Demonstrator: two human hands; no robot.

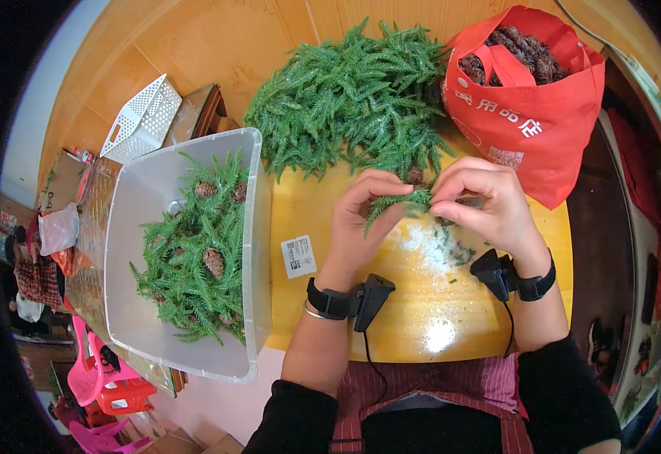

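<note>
red bag point(542, 113): table's far right, white print | white label point(298, 256): rectangular, beside clear bin point(259, 227)

This looks like a small home workshop for handcraft piecework. A yellow wooden table point(421, 318) carries the material in bulk: a heap of artificial green fir sprigs point(353, 98) at its far edge, a red fabric bag point(542, 129) of pine cones at the far right corner, and a clear plastic bin point(253, 250) of finished sprigs with cones hanging over the left edge. Pink plastic stools point(96, 378), a white basket point(145, 117) and household clutter stand on the floor to the left.
</note>
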